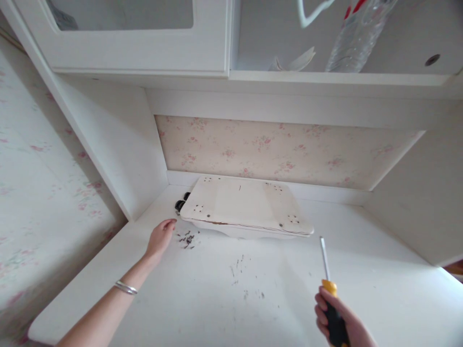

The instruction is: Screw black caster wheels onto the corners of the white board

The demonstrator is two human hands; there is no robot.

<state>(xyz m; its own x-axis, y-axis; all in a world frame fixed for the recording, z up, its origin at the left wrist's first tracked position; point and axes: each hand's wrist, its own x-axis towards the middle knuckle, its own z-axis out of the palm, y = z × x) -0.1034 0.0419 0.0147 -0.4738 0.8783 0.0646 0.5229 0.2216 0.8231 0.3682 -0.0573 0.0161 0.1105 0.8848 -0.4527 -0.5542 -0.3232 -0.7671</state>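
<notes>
A screwdriver [329, 288] was gripped by its handle in the right hand [347, 315], its tip raised clear of everything. Further up, a silver bracelet [126, 287] was worn on the left wrist; the left hand [162, 237] was held low over the desk top [289, 279], fingers curled in, and whether anything was pinched could not be told. Just beside it, small dark pieces [187, 239], probably screws, were loosely heaped. Beyond, a white panel [246, 205] was laid at the back, its corners pierced with clusters of holes, black wheels [180, 204] showing at its left end. Screw work on the panel was judged to be in hand; for the next move, the panel would need to be steadied and the tip squarely seated.
</notes>
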